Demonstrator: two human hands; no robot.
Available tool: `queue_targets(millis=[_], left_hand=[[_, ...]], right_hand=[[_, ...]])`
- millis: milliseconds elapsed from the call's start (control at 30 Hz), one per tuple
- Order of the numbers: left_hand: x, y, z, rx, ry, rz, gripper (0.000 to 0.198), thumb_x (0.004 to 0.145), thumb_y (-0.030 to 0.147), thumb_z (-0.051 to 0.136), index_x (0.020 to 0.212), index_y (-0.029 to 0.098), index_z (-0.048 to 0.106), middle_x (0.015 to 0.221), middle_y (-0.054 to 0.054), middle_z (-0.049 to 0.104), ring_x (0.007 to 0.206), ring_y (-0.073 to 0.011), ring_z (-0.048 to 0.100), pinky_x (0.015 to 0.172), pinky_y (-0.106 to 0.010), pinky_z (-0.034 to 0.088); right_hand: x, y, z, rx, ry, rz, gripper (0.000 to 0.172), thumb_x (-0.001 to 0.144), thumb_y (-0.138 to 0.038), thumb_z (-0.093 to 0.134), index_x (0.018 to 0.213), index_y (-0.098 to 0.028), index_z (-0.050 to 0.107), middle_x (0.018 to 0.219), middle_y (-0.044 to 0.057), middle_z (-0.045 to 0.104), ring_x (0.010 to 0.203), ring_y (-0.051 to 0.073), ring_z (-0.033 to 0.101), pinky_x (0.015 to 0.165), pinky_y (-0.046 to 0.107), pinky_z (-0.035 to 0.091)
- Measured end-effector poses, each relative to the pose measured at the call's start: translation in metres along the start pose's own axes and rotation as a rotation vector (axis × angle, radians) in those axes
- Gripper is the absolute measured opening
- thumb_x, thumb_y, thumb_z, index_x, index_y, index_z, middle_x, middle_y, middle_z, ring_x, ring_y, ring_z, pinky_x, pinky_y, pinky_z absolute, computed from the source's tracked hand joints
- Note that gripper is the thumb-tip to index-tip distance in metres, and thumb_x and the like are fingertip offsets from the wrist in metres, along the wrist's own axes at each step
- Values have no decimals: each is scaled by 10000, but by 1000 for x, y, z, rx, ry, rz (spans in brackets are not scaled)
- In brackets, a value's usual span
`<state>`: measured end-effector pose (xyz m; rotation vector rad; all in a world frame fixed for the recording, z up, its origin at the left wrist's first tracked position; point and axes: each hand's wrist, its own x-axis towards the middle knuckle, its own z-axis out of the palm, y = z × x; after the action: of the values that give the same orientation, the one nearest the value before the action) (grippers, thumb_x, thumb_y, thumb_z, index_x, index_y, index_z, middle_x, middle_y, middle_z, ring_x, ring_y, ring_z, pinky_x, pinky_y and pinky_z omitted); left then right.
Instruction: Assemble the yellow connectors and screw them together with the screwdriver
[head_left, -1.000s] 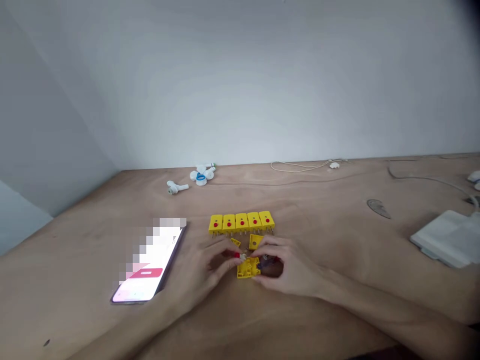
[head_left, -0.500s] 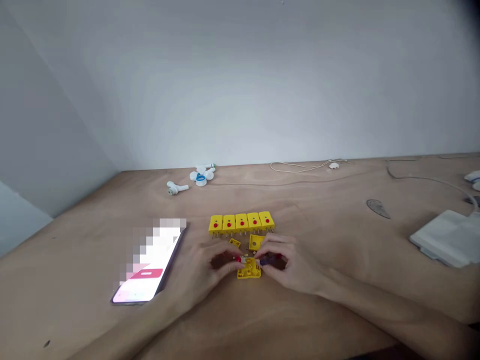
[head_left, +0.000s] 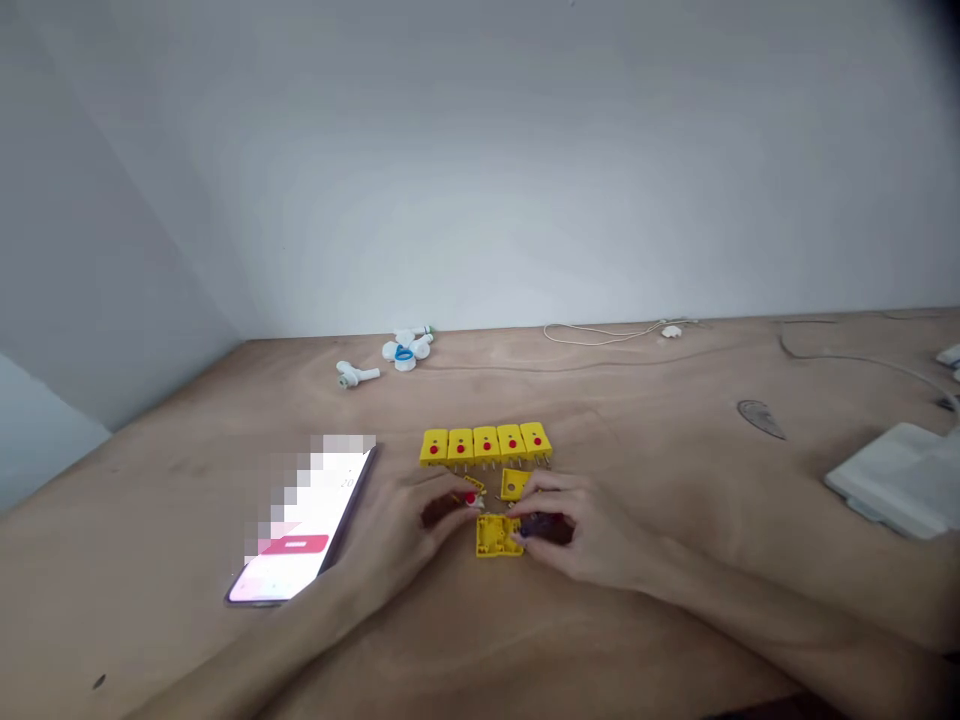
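Left hand (head_left: 412, 522) pinches small red-and-white part (head_left: 471, 498), just beyond open yellow shell (head_left: 492, 538). Right hand (head_left: 589, 525) grips dark object (head_left: 541, 524) by shell's right edge; contact with shell unclear. Shell lies hollow side up on table (head_left: 630, 410), nearer than row of 5 yellow plugs (head_left: 486, 440). Shell likely light, stiff, slightly slick; inner ribs perhaps fragile. Best hold: outer walls.

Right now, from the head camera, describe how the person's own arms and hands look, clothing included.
The left hand and right hand are ungloved, with no visible rings. The left forearm and right forearm look bare, without a visible watch, bracelet or clear sleeve.
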<state>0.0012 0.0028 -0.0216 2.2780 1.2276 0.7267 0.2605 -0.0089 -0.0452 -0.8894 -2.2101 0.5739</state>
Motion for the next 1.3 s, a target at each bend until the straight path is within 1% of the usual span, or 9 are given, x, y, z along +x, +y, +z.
queue_targets(millis=[100, 233, 400, 567, 667, 767, 900, 1100, 1300], left_hand=[[1, 0, 1, 32, 8, 31, 145, 985, 325, 618, 991, 250, 742, 1016, -18, 749, 905, -217, 687, 795, -316, 542], [1, 4, 0, 42, 16, -17, 158, 988, 339, 607, 1003, 246, 734, 1026, -27, 743, 889, -220, 688, 763, -321, 550], [0, 4, 1, 25, -25, 6, 141, 969, 334, 639, 1060, 268, 725, 1063, -15, 745, 945, -226, 691, 835, -348, 556], [-1, 10, -2, -1, -52, 46, 215, 919, 294, 650, 1126, 257, 696, 1044, -35, 727, 872, -215, 689, 743, -325, 562], [-1, 11, -8, -17, -26, 50, 185, 871, 220, 620, 1037, 215, 701, 1022, -56, 721, 823, -204, 674, 694, -300, 542], [0, 9, -13, 13, -45, 11, 86, 861, 214, 605, 872, 193, 688, 849, -38, 707, 683, -172, 627, 570, -255, 473], [-1, 9, -13, 64, -81, 7, 74, 842, 221, 620, 782, 194, 653, 740, -9, 674, 643, -163, 612, 523, -234, 430], [0, 10, -8, 69, -82, -32, 83, 867, 234, 639, 815, 207, 698, 807, -15, 712, 700, -180, 655, 584, -254, 489], [0, 7, -7, 72, -52, 42, 173, 935, 234, 584, 835, 220, 724, 879, -18, 742, 794, -194, 680, 696, -283, 519]], right_hand=[[1, -2, -3, 20, -38, 7, 237, 862, -265, 766, 1097, -245, 757, 1026, 33, 719, 844, 166, 679, 735, 268, 529], [1, -4, -7, 25, -108, 24, 224, 858, -280, 758, 1077, -236, 761, 975, 30, 714, 808, 163, 674, 715, 268, 522], [1, -5, -7, 20, -125, 8, 237, 857, -302, 755, 1084, -233, 762, 978, 32, 716, 851, 177, 680, 766, 281, 522], [1, -5, -8, 11, -143, -12, 250, 857, -293, 749, 1100, -237, 760, 1003, 34, 722, 862, 179, 682, 776, 282, 523], [0, -4, -9, 0, -155, -3, 257, 857, -295, 748, 1108, -241, 761, 999, 33, 720, 852, 177, 679, 766, 281, 525], [-1, -3, -9, 5, -152, -9, 257, 854, -301, 755, 1103, -237, 762, 991, 35, 719, 842, 174, 678, 757, 278, 525], [-1, -2, -8, 3, -144, -30, 254, 851, -282, 755, 1101, -235, 760, 990, 35, 717, 845, 175, 679, 758, 282, 528], [0, -5, -9, -9, -136, -27, 259, 842, -259, 760, 1101, -240, 758, 996, 26, 718, 850, 174, 687, 757, 281, 527], [1, -6, -9, 13, -127, -37, 279, 855, -257, 753, 1134, -250, 749, 970, 33, 718, 815, 181, 674, 723, 295, 516]])
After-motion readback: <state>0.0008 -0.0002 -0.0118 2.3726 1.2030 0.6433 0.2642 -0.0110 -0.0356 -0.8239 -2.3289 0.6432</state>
